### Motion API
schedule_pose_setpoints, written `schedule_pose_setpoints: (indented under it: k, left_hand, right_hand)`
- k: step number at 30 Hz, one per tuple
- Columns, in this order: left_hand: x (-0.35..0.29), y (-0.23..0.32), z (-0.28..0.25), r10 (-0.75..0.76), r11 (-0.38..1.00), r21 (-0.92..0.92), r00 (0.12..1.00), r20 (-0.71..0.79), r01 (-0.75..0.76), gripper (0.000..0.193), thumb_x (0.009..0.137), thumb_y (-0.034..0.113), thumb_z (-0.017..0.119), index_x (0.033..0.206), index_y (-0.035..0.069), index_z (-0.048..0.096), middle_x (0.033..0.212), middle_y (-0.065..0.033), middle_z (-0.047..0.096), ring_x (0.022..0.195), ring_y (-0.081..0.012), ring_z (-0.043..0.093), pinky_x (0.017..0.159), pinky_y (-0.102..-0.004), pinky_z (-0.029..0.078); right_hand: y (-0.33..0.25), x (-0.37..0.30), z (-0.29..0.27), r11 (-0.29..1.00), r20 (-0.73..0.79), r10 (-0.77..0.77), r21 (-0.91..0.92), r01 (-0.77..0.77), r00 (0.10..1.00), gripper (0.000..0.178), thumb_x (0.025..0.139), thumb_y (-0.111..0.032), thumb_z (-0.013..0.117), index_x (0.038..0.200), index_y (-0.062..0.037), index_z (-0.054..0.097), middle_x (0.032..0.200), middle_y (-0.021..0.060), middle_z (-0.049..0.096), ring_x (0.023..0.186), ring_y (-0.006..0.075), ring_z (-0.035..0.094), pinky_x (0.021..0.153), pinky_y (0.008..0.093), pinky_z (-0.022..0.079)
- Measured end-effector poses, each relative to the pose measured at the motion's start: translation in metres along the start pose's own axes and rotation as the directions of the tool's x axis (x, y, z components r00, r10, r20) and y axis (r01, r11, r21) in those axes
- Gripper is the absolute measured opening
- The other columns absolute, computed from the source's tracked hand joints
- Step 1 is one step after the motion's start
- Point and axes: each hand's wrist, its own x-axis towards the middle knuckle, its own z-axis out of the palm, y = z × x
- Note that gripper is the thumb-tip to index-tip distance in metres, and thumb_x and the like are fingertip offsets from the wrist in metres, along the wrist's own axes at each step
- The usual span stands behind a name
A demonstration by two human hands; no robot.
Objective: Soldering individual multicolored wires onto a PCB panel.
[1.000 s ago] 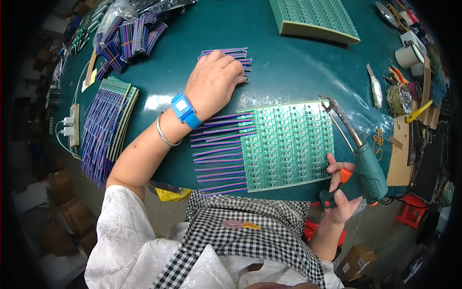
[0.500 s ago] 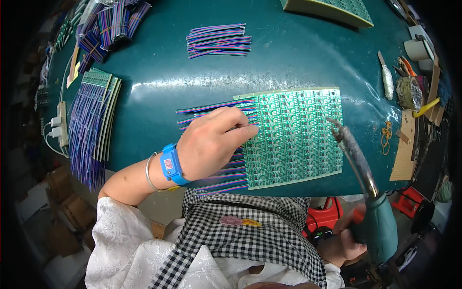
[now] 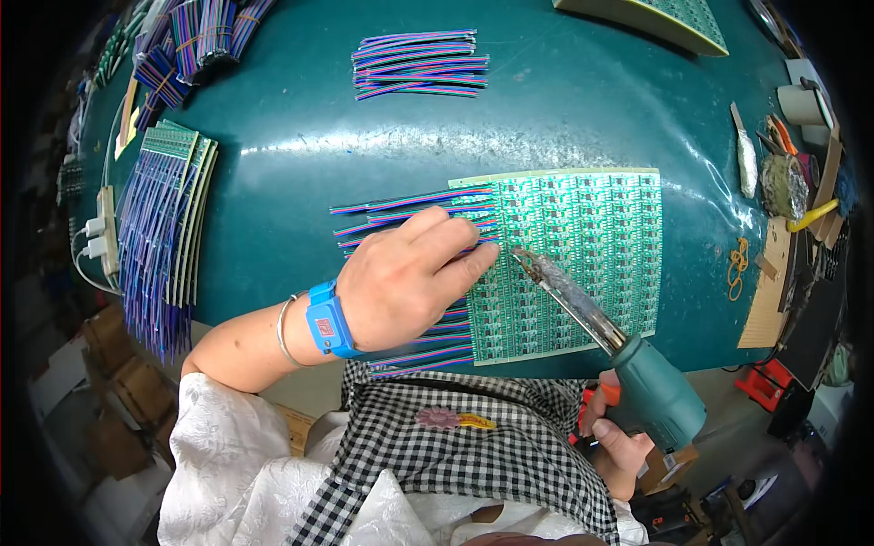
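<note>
A panel of green circuit boards [image 3: 583,264] lies on the table in front of me, with multicoloured wire strips [image 3: 391,206] along its left edge. Thumb and forefinger of my left hand [image 3: 405,278] are pinched at that edge around the end of a wire strip, mostly hidden under the fingers. On the wrist is a blue band [image 3: 330,318]. My right hand [image 3: 621,441] grips the green handle of a soldering gun [image 3: 660,391]. Its metal tip points up and left, right beside my left fingertips over the panel; whether it touches cannot be made out.
Loose wire strips [image 3: 421,64] lie at the back middle. Wired panels [image 3: 168,227] are stacked at left near a power strip [image 3: 107,237], with bundled wires [image 3: 200,36] behind. At right are a wrapped blade [image 3: 745,155], rubber bands [image 3: 737,268] and cardboard [image 3: 765,296].
The soldering gun has swung left, bringing its tip from the panel's right side to my left fingertips. My left hand keeps its pinch at the panel's edge.
</note>
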Motion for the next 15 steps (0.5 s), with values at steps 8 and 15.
schedule_pose_setpoints:
  k: [8,15]
  left_hand:
    - [0.000,0.001,0.002,0.029,1.000,0.009,0.998,-0.048,-0.029,0.041,0.063,-0.002,0.066,0.104,-0.004,0.069,0.092,-0.0127,0.059,0.071,-0.0250,0.057,0.057,-0.0351,0.048]
    - [-0.001,0.004,0.001,0.016,0.999,0.028,1.000,0.000,-0.016,0.042,0.064,0.000,0.066,0.105,-0.005,0.068,0.094,-0.0126,0.058,0.073,-0.0258,0.057,0.059,-0.0350,0.049]
  right_hand:
    - [-0.012,0.004,0.007,0.988,0.046,0.138,0.058,-0.140,0.989,0.048,0.070,-0.003,0.074,0.114,0.0011,0.057,0.082,0.0067,0.059,0.069,0.0162,0.057,0.063,0.0285,0.048]
    - [-0.006,0.010,0.018,0.998,-0.054,0.059,0.012,-0.058,0.997,0.044,0.067,-0.014,0.076,0.099,0.0046,0.053,0.070,0.0105,0.053,0.052,0.0185,0.053,0.046,0.0300,0.047]
